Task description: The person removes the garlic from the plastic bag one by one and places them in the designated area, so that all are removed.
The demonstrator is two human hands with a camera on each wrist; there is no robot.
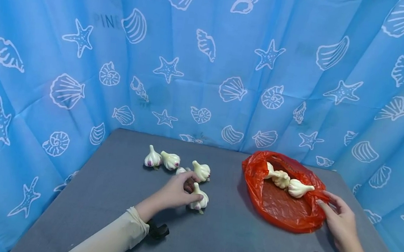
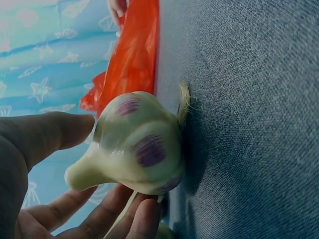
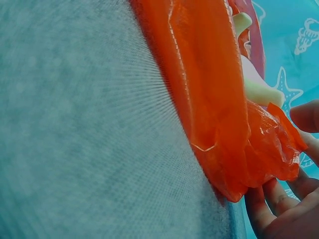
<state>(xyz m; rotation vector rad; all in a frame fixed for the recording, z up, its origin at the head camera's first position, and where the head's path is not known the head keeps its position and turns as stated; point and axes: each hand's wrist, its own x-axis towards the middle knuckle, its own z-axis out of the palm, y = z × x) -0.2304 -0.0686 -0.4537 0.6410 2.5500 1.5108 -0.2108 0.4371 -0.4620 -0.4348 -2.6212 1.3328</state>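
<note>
The left hand (image 1: 176, 191), thumb and fingers closed about a garlic bulb (image 1: 202, 202) low over the counter (image 1: 234, 242), holds it stem upward, long axis roughly upright. The red bag (image 1: 284, 223) lies open to the bulb's right, well apart, its right edge pinched by the right hand (image 1: 342, 222).

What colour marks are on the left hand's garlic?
The garlic has purple marks, clearest in the left wrist view.
</note>
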